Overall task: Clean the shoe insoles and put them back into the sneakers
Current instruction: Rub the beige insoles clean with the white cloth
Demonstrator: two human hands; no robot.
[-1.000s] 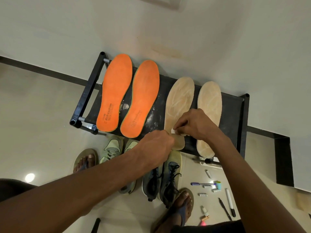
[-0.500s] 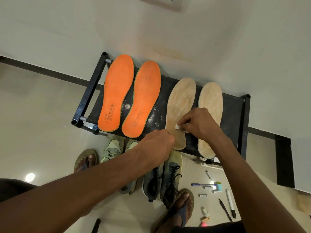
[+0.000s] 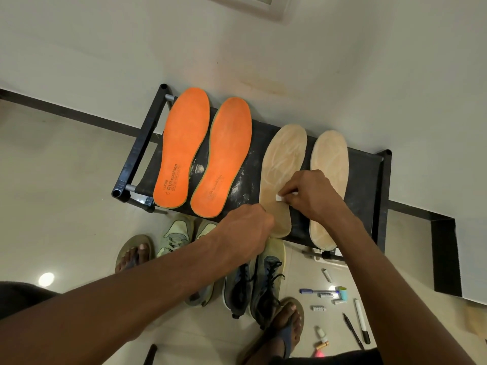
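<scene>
Rubbing is being done on a tan insole lying flat on the rack, with a small white eraser being pinched in the curled fingers of the right hand and pressed to the insole's middle. The heel end of that insole, at the rack's near edge, is being pinned by the left hand; whether its fingers are pinching or only pressing cannot be told, since they are hidden behind the knuckles. A second tan insole is lying just beside the first, toward the rack's right end, and two orange insoles are lying side by side toward its left end. All four are being judged light, thin and bendable, likely to slide or curl under rubbing, so holding down one end looks sensible; for lifting, the heel or the long edges are being judged the best places to take hold. "AIR cushion" and "10" are being read on the left orange insole; smaller print there is too fine to read. Two pairs of sneakers are standing on the floor just in front of the rack, with pens lying on the floor nearby.
</scene>
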